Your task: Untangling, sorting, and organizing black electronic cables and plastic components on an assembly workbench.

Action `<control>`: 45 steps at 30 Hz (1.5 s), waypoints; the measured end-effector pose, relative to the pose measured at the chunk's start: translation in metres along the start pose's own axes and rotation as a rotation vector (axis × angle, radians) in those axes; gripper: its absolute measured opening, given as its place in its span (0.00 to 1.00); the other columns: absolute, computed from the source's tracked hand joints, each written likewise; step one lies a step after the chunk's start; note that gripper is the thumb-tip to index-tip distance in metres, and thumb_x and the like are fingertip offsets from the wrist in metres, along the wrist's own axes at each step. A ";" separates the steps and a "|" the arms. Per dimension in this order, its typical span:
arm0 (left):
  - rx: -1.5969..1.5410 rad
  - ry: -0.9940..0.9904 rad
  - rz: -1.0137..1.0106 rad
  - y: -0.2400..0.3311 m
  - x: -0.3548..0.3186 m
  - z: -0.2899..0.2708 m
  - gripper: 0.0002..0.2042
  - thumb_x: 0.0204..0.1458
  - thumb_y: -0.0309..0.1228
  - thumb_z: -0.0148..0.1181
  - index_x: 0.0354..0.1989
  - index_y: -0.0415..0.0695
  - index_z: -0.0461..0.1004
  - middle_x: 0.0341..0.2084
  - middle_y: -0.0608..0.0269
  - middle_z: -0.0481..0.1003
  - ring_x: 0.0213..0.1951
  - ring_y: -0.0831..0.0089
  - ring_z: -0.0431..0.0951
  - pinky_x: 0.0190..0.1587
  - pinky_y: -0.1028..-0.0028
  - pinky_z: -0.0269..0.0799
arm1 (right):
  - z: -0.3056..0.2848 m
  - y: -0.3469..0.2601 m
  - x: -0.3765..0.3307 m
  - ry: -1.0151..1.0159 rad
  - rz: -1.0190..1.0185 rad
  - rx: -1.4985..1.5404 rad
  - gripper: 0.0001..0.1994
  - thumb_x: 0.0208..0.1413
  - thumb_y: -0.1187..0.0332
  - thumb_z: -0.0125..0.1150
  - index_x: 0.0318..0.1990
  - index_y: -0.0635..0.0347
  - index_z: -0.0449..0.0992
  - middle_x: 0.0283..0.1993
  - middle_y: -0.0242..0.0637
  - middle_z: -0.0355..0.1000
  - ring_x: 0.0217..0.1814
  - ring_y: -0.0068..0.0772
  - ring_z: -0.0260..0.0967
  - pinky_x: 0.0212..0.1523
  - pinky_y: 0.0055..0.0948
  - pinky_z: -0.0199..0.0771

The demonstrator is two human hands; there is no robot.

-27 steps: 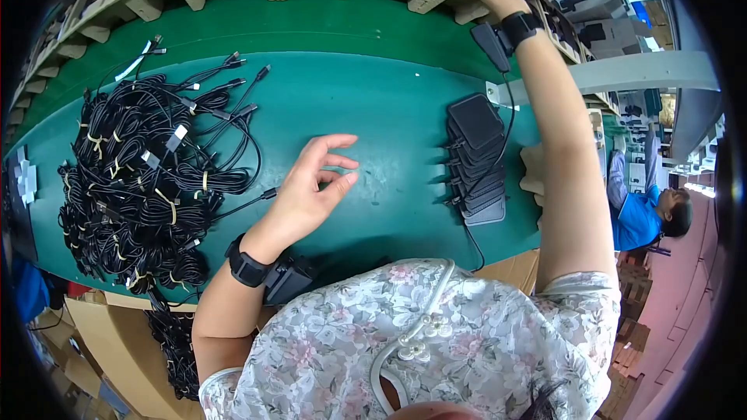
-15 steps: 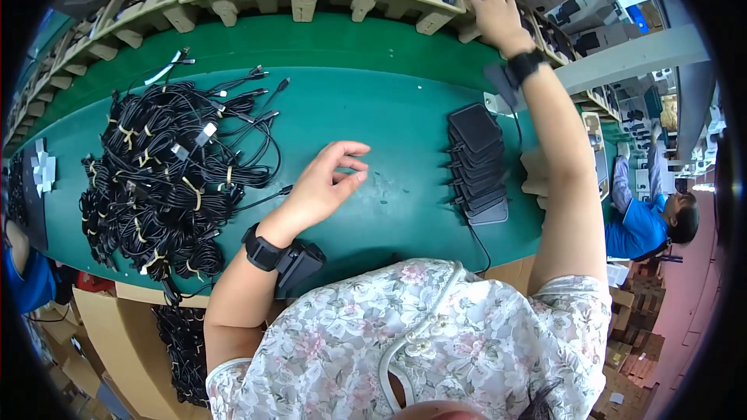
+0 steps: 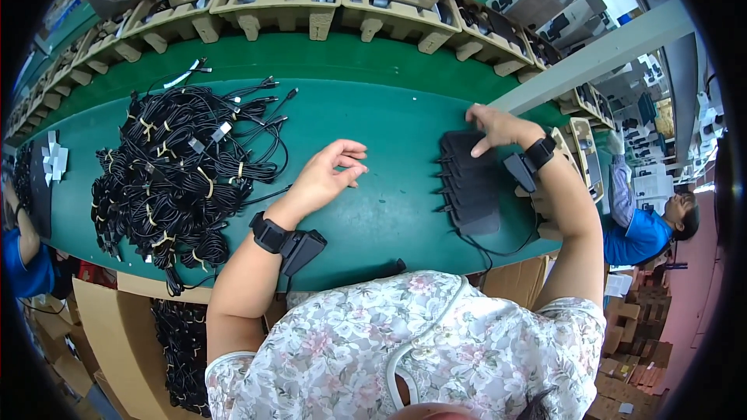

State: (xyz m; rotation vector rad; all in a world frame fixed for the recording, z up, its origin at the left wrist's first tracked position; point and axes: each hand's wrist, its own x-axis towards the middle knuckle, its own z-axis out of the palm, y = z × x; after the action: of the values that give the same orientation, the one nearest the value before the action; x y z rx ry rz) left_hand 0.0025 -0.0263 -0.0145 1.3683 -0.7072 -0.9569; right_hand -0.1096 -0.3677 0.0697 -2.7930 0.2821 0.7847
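The right hand (image 3: 502, 128) is over the far end of a row of black adapters (image 3: 471, 190), fingers and thumb parted above the endmost one; whether the skin touches it, I cannot tell. The adapters overlap along the right part of the green worktop (image 3: 373, 222), running from near its far right corner toward the near edge, prongs pointing left. A black cord (image 3: 510, 253) curves from their near end toward the right edge.

The left hand (image 3: 317, 179) hovers over the middle of the worktop, palm hollowed, fingers loosely bent and thumb apart, holding nothing. Just left of it, a big heap of black cables (image 3: 175, 167), bundled with pale ties, fills much of the left part; one loose end reaches toward the left wrist. Each wrist wears a dark strap with a black box.

Beyond the far edge stands a line of beige trays (image 3: 319, 19). A grey beam (image 3: 595, 54) slants past the far right corner. Below the near edge, at the left, an open carton (image 3: 117, 327) contains more black cables. Past the right edge is a co-worker in a blue shirt (image 3: 642, 235).
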 end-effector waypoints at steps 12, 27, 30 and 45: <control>0.032 0.005 0.002 0.000 0.000 0.001 0.14 0.53 0.22 0.51 0.49 0.37 0.64 0.47 0.57 0.68 0.44 0.73 0.73 0.38 0.76 0.74 | 0.011 -0.066 0.006 -0.262 -0.186 -0.064 0.26 0.33 0.53 0.71 0.37 0.57 0.67 0.40 0.41 0.64 0.44 0.46 0.63 0.39 0.36 0.65; 0.185 0.043 0.068 0.001 -0.005 0.001 0.13 0.52 0.18 0.48 0.47 0.38 0.65 0.44 0.57 0.67 0.42 0.72 0.74 0.36 0.76 0.74 | 0.021 -0.062 -0.017 0.219 -0.137 0.036 0.26 0.40 0.62 0.68 0.47 0.60 0.64 0.40 0.45 0.66 0.44 0.48 0.65 0.42 0.34 0.67; 0.126 0.054 0.040 0.000 -0.003 -0.002 0.13 0.52 0.18 0.48 0.47 0.38 0.65 0.45 0.57 0.67 0.42 0.72 0.74 0.36 0.76 0.74 | -0.003 -0.064 0.013 0.401 -0.148 0.186 0.20 0.46 0.65 0.64 0.43 0.64 0.66 0.37 0.45 0.68 0.40 0.44 0.66 0.41 0.31 0.67; 0.099 0.058 0.029 0.001 -0.006 -0.003 0.14 0.51 0.16 0.45 0.47 0.37 0.65 0.44 0.57 0.67 0.42 0.71 0.74 0.36 0.76 0.74 | -0.125 0.031 0.210 1.352 -0.117 0.895 0.17 0.57 0.66 0.53 0.49 0.69 0.66 0.48 0.43 0.69 0.48 0.33 0.65 0.50 0.28 0.63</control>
State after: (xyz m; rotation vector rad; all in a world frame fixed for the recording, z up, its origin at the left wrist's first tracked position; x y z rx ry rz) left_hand 0.0018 -0.0194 -0.0135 1.4627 -0.7367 -0.8655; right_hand 0.1202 -0.4563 0.0570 -1.9494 0.4822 -1.0942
